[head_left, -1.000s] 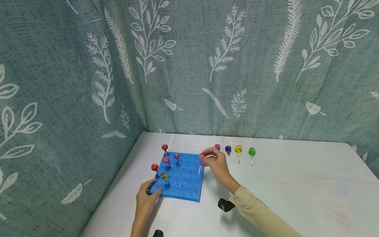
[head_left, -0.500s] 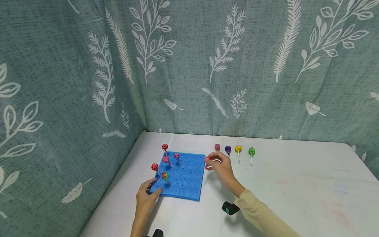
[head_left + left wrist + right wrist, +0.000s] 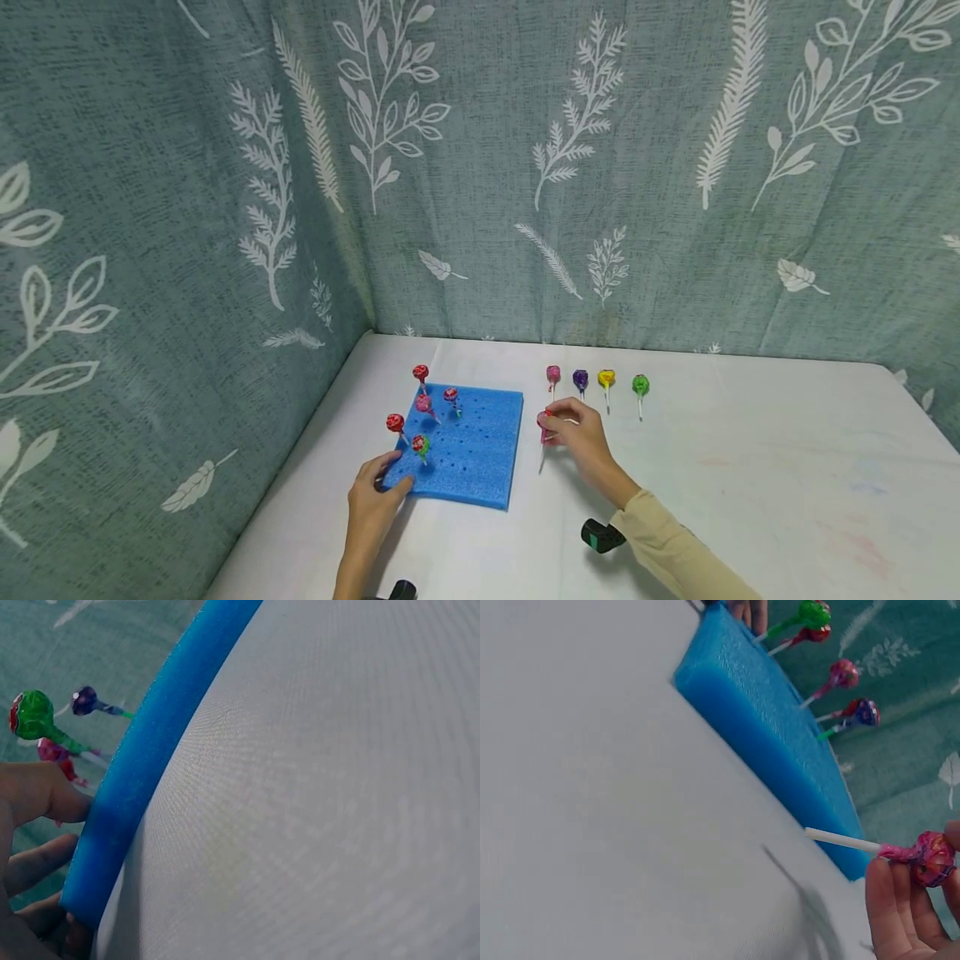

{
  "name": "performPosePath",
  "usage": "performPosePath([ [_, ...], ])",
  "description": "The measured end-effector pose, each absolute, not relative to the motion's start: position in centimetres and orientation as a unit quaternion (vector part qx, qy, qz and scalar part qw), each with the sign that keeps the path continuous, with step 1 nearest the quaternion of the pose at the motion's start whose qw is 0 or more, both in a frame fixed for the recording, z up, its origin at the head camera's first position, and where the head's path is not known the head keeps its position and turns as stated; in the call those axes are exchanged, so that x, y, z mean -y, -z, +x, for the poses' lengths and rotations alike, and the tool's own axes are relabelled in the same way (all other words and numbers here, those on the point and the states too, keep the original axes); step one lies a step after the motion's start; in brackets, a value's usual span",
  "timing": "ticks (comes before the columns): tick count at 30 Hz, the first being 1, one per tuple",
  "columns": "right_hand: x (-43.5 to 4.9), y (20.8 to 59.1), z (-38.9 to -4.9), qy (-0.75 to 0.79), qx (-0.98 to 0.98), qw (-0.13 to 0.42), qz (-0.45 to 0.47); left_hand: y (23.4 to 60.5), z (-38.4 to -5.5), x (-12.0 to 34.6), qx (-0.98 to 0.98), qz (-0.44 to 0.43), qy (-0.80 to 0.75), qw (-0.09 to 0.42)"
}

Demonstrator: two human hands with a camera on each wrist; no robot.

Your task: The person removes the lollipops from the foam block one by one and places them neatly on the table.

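Observation:
In the head view my right hand [image 3: 588, 437] pinches a pink-wrapped lollipop [image 3: 543, 423] by its candy end, just right of the blue foam board [image 3: 480, 450]. Its white stick [image 3: 844, 839] points down toward the table. My left hand [image 3: 375, 492] grips the board's near left corner, thumb on the front edge and fingers at the left side. Several lollipops stand in the board's left part, among them a red-and-green one [image 3: 421, 444], a pink one [image 3: 423, 403] and a red one [image 3: 395, 423]. Small holes dot the rest of the board.
Behind my right hand a row lies on the white table [image 3: 750, 467]: a pink lollipop [image 3: 553, 374], a purple one [image 3: 581, 380], a yellow one [image 3: 606, 379] and a green one [image 3: 641, 385]. A leaf-patterned curtain [image 3: 480, 167] borders the table's back and left.
My right hand has carried the pink lollipop off the board's right edge, rightward and toward me, above the table. The left hand stays at the board's corner.

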State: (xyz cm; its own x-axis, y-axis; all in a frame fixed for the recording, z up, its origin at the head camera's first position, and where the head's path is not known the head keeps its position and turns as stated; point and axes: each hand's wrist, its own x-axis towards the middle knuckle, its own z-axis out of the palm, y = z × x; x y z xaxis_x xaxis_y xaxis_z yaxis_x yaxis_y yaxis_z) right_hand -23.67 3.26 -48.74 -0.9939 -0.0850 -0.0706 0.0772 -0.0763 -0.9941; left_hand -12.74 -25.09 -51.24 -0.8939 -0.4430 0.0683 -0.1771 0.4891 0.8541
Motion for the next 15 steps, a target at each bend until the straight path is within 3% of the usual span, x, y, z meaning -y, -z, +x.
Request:
performPosePath([
  [15, -4.5, 50.2, -24.4, 0.676, -0.732, 0.076, 0.035, 51.2, -12.9, 25.0, 0.854, 0.189, 0.464, 0.137],
])
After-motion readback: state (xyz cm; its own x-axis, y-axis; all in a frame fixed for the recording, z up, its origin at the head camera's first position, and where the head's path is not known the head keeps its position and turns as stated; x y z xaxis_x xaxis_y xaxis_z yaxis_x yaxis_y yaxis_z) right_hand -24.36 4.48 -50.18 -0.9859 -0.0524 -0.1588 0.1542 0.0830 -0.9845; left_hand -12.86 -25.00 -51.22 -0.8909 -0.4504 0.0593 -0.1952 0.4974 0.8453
